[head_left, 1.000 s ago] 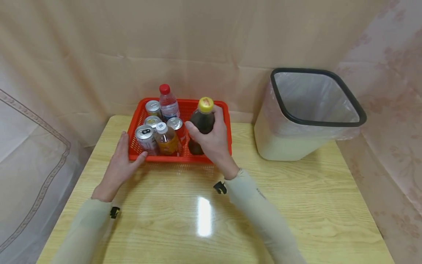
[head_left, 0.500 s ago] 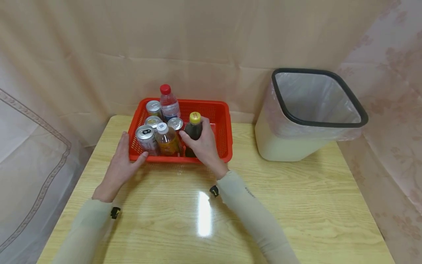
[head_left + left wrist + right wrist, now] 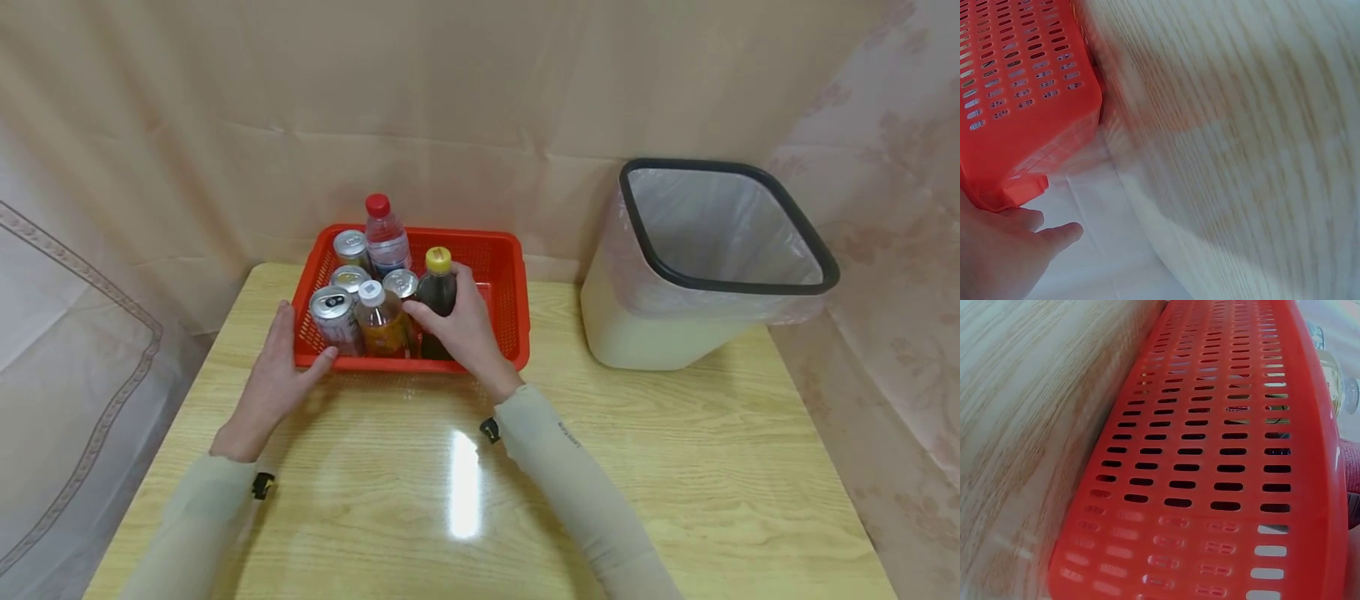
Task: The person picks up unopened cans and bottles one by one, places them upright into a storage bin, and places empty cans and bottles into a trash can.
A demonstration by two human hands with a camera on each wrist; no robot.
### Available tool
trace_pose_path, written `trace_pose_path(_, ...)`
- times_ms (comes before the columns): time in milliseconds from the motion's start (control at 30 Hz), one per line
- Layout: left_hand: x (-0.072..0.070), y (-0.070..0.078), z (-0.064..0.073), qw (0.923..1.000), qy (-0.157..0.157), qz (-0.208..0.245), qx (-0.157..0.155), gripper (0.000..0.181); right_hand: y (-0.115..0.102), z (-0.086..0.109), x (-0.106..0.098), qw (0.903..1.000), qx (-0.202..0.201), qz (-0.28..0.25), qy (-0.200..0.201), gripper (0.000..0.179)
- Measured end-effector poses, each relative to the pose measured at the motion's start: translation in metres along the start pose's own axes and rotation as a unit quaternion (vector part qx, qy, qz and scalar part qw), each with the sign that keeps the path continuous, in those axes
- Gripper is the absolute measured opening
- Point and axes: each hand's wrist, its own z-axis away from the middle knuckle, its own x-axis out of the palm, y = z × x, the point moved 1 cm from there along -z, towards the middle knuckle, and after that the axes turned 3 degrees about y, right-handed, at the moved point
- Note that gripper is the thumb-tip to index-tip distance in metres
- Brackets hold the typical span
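A red plastic basket [image 3: 522, 308] stands on the table, holding several drink cans and bottles. My right hand [image 3: 472, 333] grips a dark bottle [image 3: 437, 293] with a yellow cap, upright inside the basket near its front wall. Left of that bottle stand a red can [image 3: 401, 283] and a white-capped bottle [image 3: 382, 333] with an orange label. My left hand [image 3: 272, 387] rests on the front left corner, thumb at the front rim and fingers straight along the side. In the right wrist view, the basket's slotted wall [image 3: 1188, 434] hides most of the contents.
A red-capped clear bottle [image 3: 388, 242] stands at the basket's back, near silver-topped cans [image 3: 335, 321] on the left. A cream bin [image 3: 637, 325] with a black rim and plastic liner stands on the table to the right. Curtains hang behind the wooden table [image 3: 375, 517].
The right hand has moved left and lower with the yellow-capped bottle, bringing it beside the red can and white-capped bottle. The left hand has stayed at the basket's corner.
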Motion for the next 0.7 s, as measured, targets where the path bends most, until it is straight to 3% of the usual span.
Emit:
trace_pose_path(167,-0.001,0.001,0.001,1.0,-0.006,-0.001,-0.007,0.103,0.003,0.003,-0.003,0.9997,0.011,0.009,-0.021,0.092)
trace_pose_path(300,-0.002,0.002,0.002,0.9999,-0.005,0.0,-0.013,0.104,0.001,0.008,-0.012,0.9997,0.013,0.009,-0.016,0.099)
trace_pose_path(700,-0.001,0.004,0.003,1.0,0.001,0.005,-0.004,0.103,-0.001,0.037,-0.05,0.9991,-0.033,0.022,0.016,0.096)
